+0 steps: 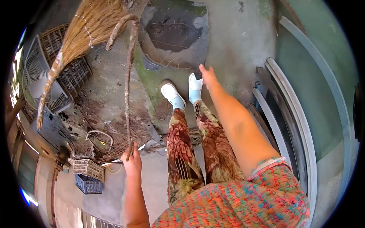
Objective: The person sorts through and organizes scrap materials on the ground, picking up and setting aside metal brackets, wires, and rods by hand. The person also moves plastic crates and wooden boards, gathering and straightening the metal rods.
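My left hand (pixel 132 164) is wrapped around the lower end of a long wooden stick (pixel 128 83). The stick reaches away from me, and its far end curls into a hook. My right hand (pixel 208 76) is stretched forward with nothing in it, fingers apart, overlapping the edge of my right white shoe (pixel 195 83) in this view. The left shoe (pixel 169 91) stands beside it on the mossy floor. Left of the stick's hook is a straw broom (pixel 85 32), its bristles toward the top and its wrapped handle slanting down.
A fan (pixel 43 85) and a plastic crate (pixel 74 70) lie behind the broom. A beige basket (pixel 88 170) and a dark blue crate (pixel 88 184) are at lower left. Twigs (pixel 114 152) litter the floor. Curved-looking metal bars (pixel 294 110) line the right. A dark wet patch (pixel 175 36) lies ahead.
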{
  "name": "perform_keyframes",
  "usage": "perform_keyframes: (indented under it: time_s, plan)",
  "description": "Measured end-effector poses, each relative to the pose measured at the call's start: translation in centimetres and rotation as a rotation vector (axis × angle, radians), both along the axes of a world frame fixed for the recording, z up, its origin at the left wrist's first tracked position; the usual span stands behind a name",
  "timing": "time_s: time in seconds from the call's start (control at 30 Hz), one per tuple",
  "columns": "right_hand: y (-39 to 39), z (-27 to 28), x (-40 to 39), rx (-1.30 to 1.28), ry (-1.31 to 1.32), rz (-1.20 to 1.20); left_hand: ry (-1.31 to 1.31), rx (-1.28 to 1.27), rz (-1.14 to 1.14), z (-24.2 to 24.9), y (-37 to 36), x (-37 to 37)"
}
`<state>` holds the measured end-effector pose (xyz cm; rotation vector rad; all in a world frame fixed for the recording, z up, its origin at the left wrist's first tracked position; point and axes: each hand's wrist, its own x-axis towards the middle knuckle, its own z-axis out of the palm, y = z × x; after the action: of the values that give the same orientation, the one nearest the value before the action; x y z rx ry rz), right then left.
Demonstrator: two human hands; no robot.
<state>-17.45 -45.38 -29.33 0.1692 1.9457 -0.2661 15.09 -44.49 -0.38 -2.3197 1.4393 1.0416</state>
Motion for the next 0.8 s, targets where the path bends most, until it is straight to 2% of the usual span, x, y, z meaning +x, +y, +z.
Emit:
perform_keyframes:
  time_s: [0.1, 0.17, 0.2, 0.37, 0.43, 0.5, 0.57, 0.63, 0.7, 0.77, 0.8]
  plan:
    - [0.9, -8.8, -1.6, -0.022, 0.211, 0.104, 0.019, 0.144, -0.084, -3.5, 0.8, -1.2]
    - [0.7, -10.3, -2.3, -0.11, 0.002, -0.095, -0.007, 0.242, -0.075, -5.2, 1.5, -2.0]
    - [-0.7, -8.9, -2.3, -0.165, -0.297, -0.36, 0.056, 0.243, -0.087, -5.9, 1.5, -2.8]
    - [-4.1, -8.8, -2.3, -0.197, -0.435, -0.308, 0.117, 0.231, -0.16, -7.6, 2.7, -2.5]
    - [-7.9, -7.5, -3.6, -0.479, -0.274, -0.207, 0.121, 0.214, -0.132, -7.5, 1.8, -2.8]
    - [-12.5, -5.3, -6.1, -0.54, -0.284, -0.098, 0.094, 0.196, -0.192, -7.4, 1.1, -2.5]
    - [-17.2, -5.4, -9.2, -0.586, -0.122, -0.046, 0.075, 0.147, -0.219, -8.1, 0.5, -2.4]
    - [-22.5, -1.8, -11.1, -0.736, -0.249, 0.108, 0.078, 0.182, -0.271, -8.8, -0.1, -2.6]
    - [-24.7, -1.5, -14.3, -0.85, -0.293, 0.213, 0.038, 0.262, -0.31, -9.6, -1.1, -3.7]
    - [-22.3, 0.2, -17.7, -0.899, -0.438, -0.05, 0.017, 0.325, -0.454, -11.2, -2.0, -5.3]
    - [-20.2, -0.2, -21.4, -0.726, -0.474, -0.22, 0.021, 0.372, -0.47, -11.8, -3.0, -6.6]
